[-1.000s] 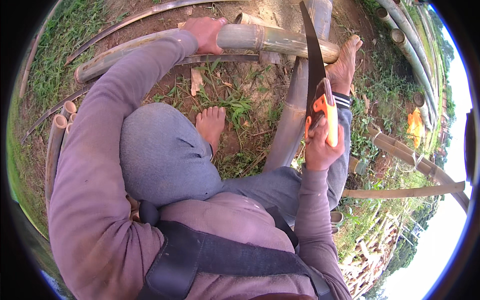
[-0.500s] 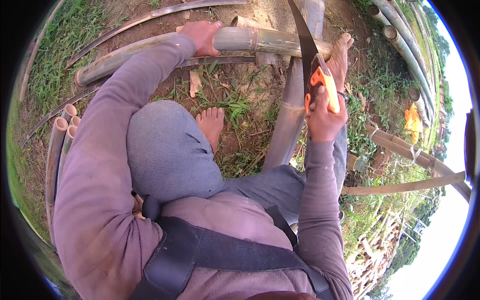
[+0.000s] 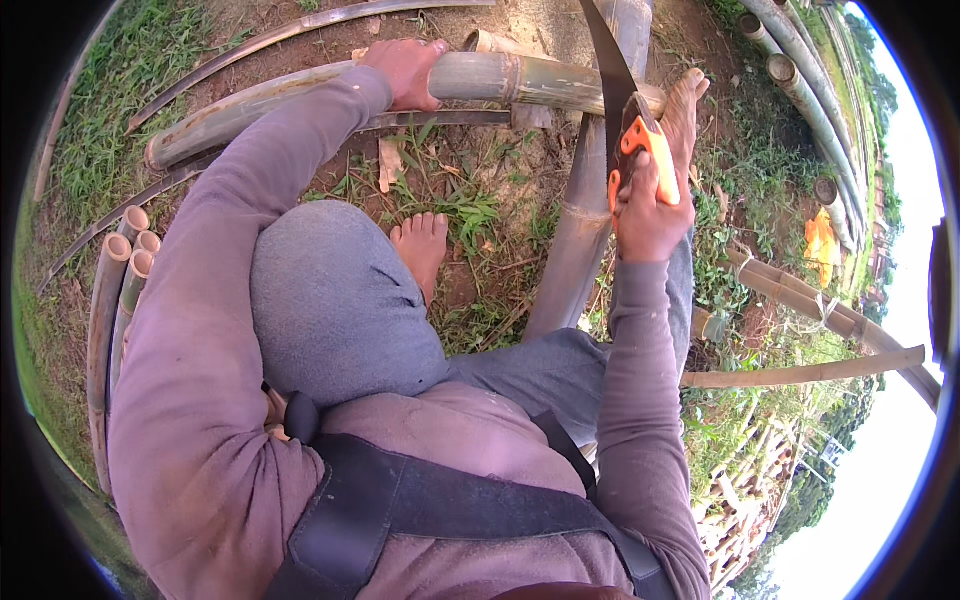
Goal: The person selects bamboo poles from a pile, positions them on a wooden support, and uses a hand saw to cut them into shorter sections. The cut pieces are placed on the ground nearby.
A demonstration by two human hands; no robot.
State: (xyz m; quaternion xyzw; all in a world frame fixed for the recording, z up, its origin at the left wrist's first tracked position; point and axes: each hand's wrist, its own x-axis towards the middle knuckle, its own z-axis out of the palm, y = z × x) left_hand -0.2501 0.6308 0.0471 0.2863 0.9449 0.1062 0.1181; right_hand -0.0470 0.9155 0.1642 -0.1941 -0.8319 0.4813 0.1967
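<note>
A thick bamboo pole (image 3: pixel 483 76) lies crosswise in front of me, resting over another bamboo pole (image 3: pixel 572 262) that runs away from me. My left hand (image 3: pixel 404 74) is wrapped over the crosswise pole near its middle. My right hand (image 3: pixel 652 208) grips the orange handle of a hand saw (image 3: pixel 612 62). The dark blade stands across the pole near its right end, and whether its teeth are in a cut is hidden. My right foot (image 3: pixel 681 112) is against that right end; my left foot (image 3: pixel 421 250) stands bare on the ground.
Several cut bamboo tubes (image 3: pixel 117 247) stand at the left. Long bamboo poles (image 3: pixel 822 120) lie at the far right, near an orange bag (image 3: pixel 822 245). Tied bamboo rails (image 3: pixel 800 292) cross at the right, above a heap of bamboo pieces (image 3: pixel 745 490). Split strips (image 3: pixel 250 52) lie at the far left.
My right hand and the saw handle have moved slightly away from me, the blade sliding along across the pole. My left hand keeps its place on the pole.
</note>
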